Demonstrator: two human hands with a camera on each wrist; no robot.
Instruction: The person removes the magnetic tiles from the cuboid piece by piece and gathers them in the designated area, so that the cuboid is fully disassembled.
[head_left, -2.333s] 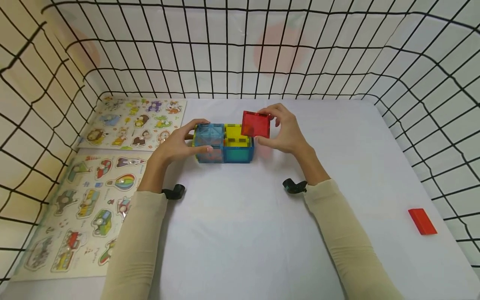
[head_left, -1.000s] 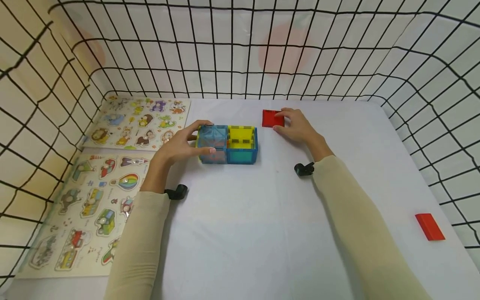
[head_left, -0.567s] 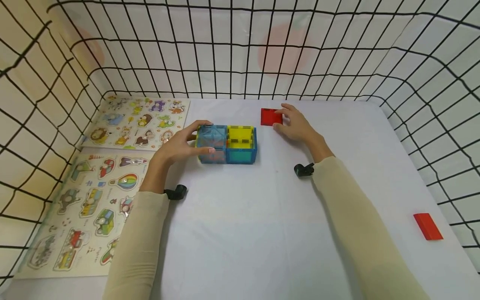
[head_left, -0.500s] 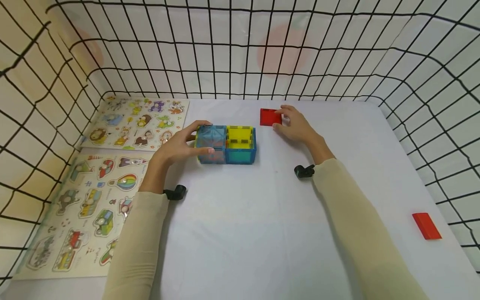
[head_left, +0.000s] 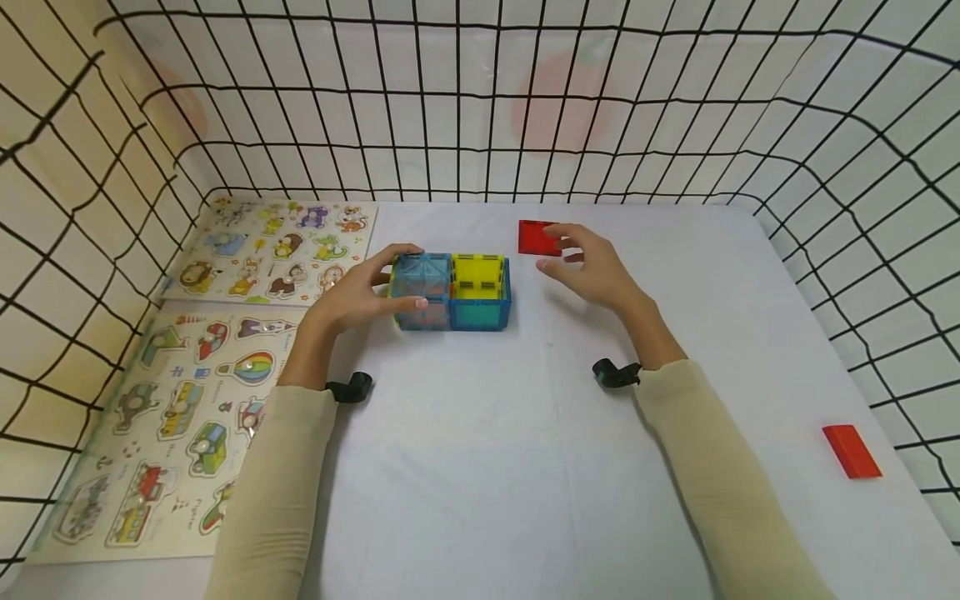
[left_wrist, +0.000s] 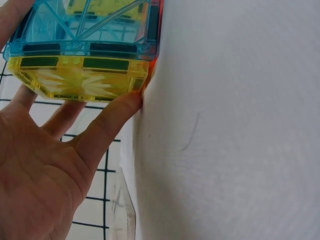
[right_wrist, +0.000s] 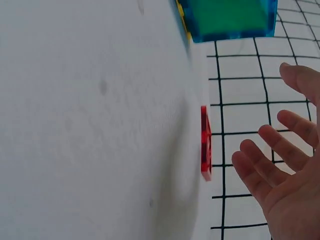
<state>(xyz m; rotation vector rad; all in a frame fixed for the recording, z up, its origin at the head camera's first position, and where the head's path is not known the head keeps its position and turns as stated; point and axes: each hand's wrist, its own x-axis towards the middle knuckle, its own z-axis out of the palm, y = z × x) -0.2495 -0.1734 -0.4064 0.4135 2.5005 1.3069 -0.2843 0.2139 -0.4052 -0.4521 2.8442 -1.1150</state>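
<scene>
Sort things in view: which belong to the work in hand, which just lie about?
Likely in use:
tile box, gripped by the left hand
red tile, near the right hand

Likely lying about:
animal puzzle board
vehicle puzzle board
red block

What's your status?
Left grip holding rectangular blue-and-yellow plastic box. Right grip open, near red square plastic tile. No obstacle visible between box and tile.

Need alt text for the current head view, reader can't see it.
Left hand grips the left end of a blue and yellow box on a white table; the right hand, holding nothing, is beside a red tile. Animal puzzle and vehicle puzzle lie at left, a red block at right, black wire mesh behind.
</scene>
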